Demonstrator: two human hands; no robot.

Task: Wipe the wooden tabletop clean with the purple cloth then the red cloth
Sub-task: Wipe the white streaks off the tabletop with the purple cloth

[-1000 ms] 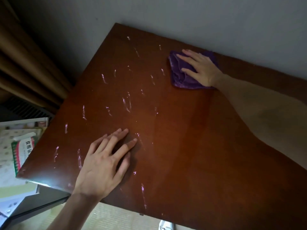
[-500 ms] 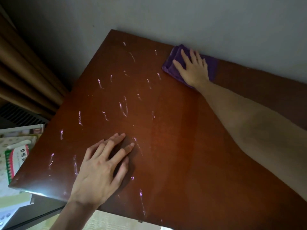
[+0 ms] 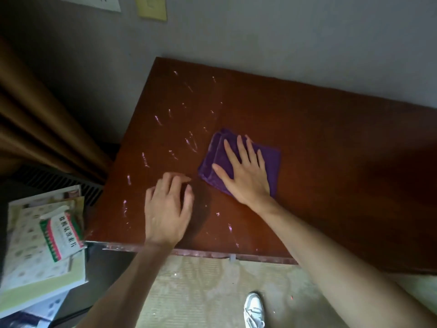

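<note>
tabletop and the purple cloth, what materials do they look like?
Tabletop: reddish-brown wood or wood veneer, smooth, semi-gloss finish; it reflects light and pale streaks sit on its surface. Solid or veneer cannot be told.
Purple cloth: soft, plush fabric, likely microfibre; folded in layers, fuzzy matte pile, flattened under the right hand.

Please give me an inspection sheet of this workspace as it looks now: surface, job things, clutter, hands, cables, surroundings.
Surface: wooden tabletop carries pale streaks on its left half; right half looks clean.
Job things: purple cloth folded, flat on the tabletop; red cloth not seen.
Clutter: nothing seen on the tabletop.
Hands: right hand flat on the purple cloth; left hand rests near the front edge, fingers curled.
Cables: nothing seen.
Surroundings: stack of books to the left, curtain, grey wall, shoe on the floor.
</note>
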